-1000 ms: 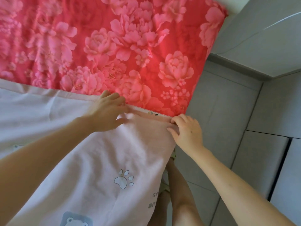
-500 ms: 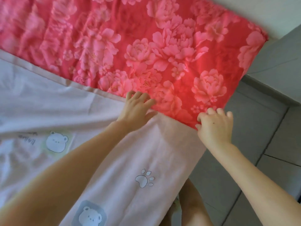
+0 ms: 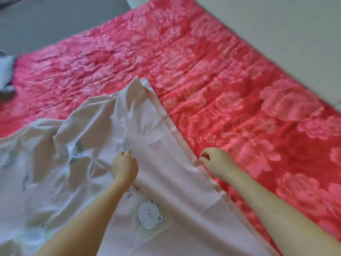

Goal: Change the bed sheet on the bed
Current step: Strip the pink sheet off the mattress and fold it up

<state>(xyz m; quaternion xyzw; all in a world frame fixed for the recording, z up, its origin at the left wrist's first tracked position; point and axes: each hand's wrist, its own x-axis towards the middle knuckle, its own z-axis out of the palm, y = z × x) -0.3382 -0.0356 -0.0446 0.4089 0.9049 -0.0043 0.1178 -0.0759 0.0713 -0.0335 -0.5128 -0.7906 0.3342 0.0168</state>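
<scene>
On the bed (image 3: 239, 74), right hand (image 3: 215, 161) pinching pink sheet (image 3: 166, 182) hem running away diagonally; left hand (image 3: 125, 167) bunching cloth, uncovered red ahead and rightward.

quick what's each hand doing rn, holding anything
Left hand: closed, pinching the pale sheet mid-fabric.
Right hand: closed, gripping the sheet's hemmed edge.
</scene>
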